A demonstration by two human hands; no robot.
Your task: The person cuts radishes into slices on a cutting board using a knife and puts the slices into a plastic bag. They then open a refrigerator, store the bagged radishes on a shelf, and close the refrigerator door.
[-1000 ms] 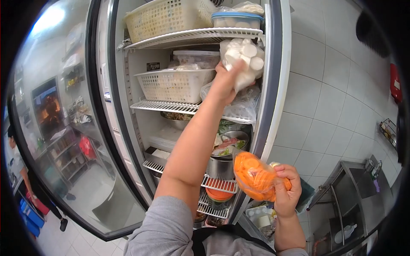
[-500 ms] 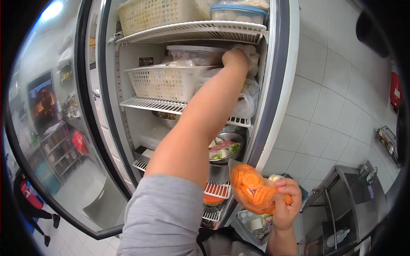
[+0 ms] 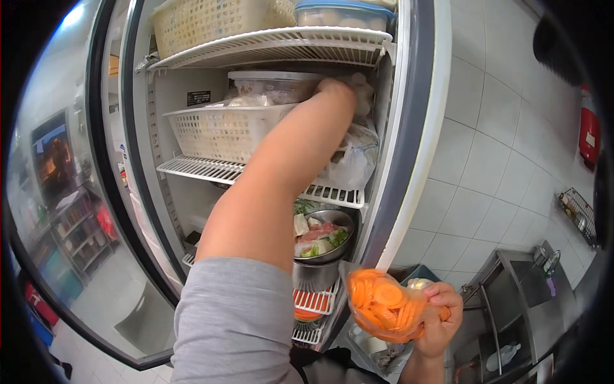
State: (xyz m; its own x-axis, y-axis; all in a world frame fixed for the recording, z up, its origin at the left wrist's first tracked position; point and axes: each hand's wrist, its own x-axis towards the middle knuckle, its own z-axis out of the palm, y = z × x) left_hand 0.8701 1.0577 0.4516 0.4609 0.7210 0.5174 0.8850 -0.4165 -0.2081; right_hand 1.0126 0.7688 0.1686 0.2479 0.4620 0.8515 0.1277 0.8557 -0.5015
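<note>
My left hand (image 3: 337, 96) is deep in the fridge, at the back right of the middle shelf, beside a lidded plastic tub (image 3: 275, 86) and a pale, lumpy bag (image 3: 362, 94). Its fingers are hidden, so what it touches does not show. Below that wrist sits a clear plastic bag (image 3: 355, 160). Outside the fridge, at lower right, my right hand (image 3: 441, 317) is closed around the gathered end of a clear bag of sliced carrots (image 3: 385, 304). Something pale shows beside its fingers.
A white basket (image 3: 220, 131) stands on the wire shelf (image 3: 204, 168). Lower down is a metal bowl (image 3: 323, 237) of meat and vegetables. A blue-lidded egg container (image 3: 345, 16) is above. The glass door (image 3: 70, 192) stands open at left; a steel sink unit (image 3: 531, 288) is at right.
My left hand has gone further in and its fingers have dropped from sight. The fridge has shifted left in view. The bag of carrots stays in my right hand, slightly lower.
</note>
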